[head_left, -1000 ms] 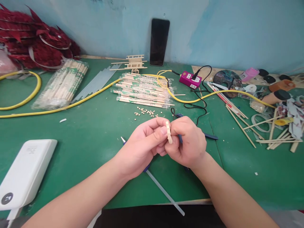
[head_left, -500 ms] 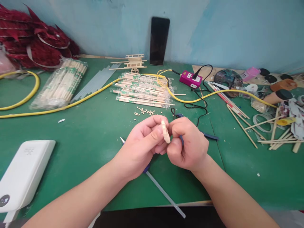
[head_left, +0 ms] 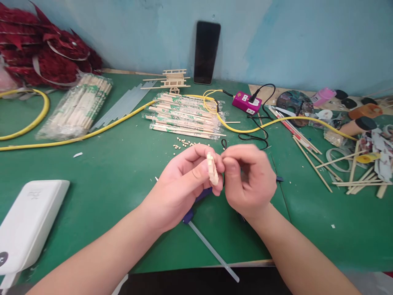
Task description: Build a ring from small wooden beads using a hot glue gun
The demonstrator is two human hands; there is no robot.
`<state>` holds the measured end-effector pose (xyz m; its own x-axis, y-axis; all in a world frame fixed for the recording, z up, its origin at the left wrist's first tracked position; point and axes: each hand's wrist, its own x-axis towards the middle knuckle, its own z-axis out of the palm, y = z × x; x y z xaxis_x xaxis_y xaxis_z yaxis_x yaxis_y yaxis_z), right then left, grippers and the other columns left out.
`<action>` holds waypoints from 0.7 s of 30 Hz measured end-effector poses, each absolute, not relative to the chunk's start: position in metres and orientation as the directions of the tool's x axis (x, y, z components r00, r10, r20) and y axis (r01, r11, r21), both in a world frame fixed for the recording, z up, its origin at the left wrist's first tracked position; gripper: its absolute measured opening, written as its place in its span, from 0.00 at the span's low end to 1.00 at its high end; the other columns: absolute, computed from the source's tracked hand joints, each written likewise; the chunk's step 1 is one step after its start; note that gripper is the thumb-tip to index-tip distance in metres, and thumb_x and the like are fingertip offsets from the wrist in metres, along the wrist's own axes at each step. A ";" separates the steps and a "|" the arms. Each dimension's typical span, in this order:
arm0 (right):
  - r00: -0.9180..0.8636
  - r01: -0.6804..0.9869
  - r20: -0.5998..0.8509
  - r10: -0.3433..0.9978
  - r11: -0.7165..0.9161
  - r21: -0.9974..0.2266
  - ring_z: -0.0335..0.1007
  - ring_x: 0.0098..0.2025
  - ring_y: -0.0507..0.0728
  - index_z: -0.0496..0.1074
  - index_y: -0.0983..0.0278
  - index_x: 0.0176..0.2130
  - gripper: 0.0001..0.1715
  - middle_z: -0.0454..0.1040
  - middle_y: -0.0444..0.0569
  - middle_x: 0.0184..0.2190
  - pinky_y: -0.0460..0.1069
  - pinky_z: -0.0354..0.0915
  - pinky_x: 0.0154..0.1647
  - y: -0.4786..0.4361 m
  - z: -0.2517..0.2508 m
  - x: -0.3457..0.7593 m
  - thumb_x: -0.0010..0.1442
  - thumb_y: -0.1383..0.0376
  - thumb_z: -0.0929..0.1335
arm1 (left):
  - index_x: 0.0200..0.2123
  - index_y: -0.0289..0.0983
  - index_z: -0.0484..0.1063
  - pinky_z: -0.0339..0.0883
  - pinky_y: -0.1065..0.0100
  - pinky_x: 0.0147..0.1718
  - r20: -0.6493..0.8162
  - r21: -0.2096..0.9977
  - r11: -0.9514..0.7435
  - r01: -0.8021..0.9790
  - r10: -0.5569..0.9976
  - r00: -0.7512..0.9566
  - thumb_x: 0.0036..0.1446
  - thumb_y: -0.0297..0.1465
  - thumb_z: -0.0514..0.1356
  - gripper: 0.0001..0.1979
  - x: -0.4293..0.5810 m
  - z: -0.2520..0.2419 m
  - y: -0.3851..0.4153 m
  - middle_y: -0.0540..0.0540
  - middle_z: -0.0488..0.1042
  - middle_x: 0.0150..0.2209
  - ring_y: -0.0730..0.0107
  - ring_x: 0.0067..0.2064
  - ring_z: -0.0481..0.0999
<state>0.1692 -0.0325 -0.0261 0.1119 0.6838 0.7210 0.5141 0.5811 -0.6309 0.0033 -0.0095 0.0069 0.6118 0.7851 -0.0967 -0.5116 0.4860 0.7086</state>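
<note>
My left hand [head_left: 187,180] pinches a small pale wooden piece [head_left: 212,169], seen nearly edge-on, which looks built from tiny blocks. Close beside it on the right, my right hand [head_left: 250,176] is closed with thumb and index finger pressed together; whatever is between them is hidden. Under both hands lies a dark blue glue gun [head_left: 188,216], mostly covered, with a translucent glue stick [head_left: 213,250] sticking out toward the table's front edge. Beyond my fingers, several tiny wooden cubes [head_left: 183,142] are scattered on the green table [head_left: 116,196].
Wrapped chopsticks [head_left: 187,114] lie behind the cubes, near a small wooden cart model [head_left: 174,80] and a phone [head_left: 207,53] against the wall. A yellow cable [head_left: 123,123] runs to a purple power socket [head_left: 246,102]. Left is a white power bank [head_left: 33,223]; right, loose sticks [head_left: 356,172].
My right hand has shifted slightly right and up, its thumb and index finger now drawn out into a pinch. The wooden piece stays in my left hand, moved slightly left.
</note>
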 end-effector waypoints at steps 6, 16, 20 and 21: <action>0.185 0.312 0.598 0.779 0.531 -0.788 0.79 0.43 0.60 0.80 0.58 0.55 0.15 0.81 0.53 0.47 0.57 0.77 0.39 -0.035 -0.025 0.173 0.78 0.61 0.65 | 0.41 0.40 0.79 0.75 0.75 0.38 -0.055 0.885 0.208 -0.417 0.935 0.350 0.72 0.32 0.69 0.04 0.002 0.009 -0.013 0.51 0.77 0.39 0.77 0.35 0.78; 0.140 0.203 0.530 0.836 0.500 -0.842 0.77 0.32 0.52 0.81 0.57 0.48 0.10 0.82 0.44 0.39 0.49 0.74 0.31 -0.041 -0.021 0.166 0.74 0.71 0.71 | 0.41 0.40 0.79 0.74 0.74 0.37 0.003 0.908 0.133 -0.397 0.946 0.324 0.71 0.29 0.70 0.03 0.003 0.007 -0.016 0.51 0.76 0.38 0.75 0.37 0.77; 0.150 0.119 0.456 0.877 0.442 -0.889 0.77 0.30 0.51 0.81 0.57 0.46 0.09 0.81 0.43 0.38 0.49 0.74 0.31 -0.041 -0.020 0.168 0.74 0.70 0.71 | 0.42 0.39 0.82 0.75 0.75 0.39 -0.003 0.898 0.160 -0.409 0.934 0.357 0.71 0.28 0.70 0.02 0.004 0.008 -0.015 0.51 0.78 0.37 0.77 0.37 0.78; 0.152 0.100 0.439 0.885 0.429 -0.898 0.77 0.30 0.51 0.81 0.57 0.46 0.08 0.81 0.43 0.37 0.48 0.73 0.31 -0.041 -0.019 0.169 0.74 0.70 0.71 | 0.42 0.39 0.82 0.75 0.76 0.39 -0.006 0.893 0.171 -0.416 0.929 0.370 0.71 0.28 0.70 0.02 0.004 0.008 -0.015 0.51 0.79 0.37 0.78 0.36 0.78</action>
<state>0.1690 -0.0413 -0.0192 0.1524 0.8852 0.4395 0.1001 0.4285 -0.8980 0.0036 -0.0149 0.0077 0.3699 0.9291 -0.0058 -0.4164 0.1714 0.8929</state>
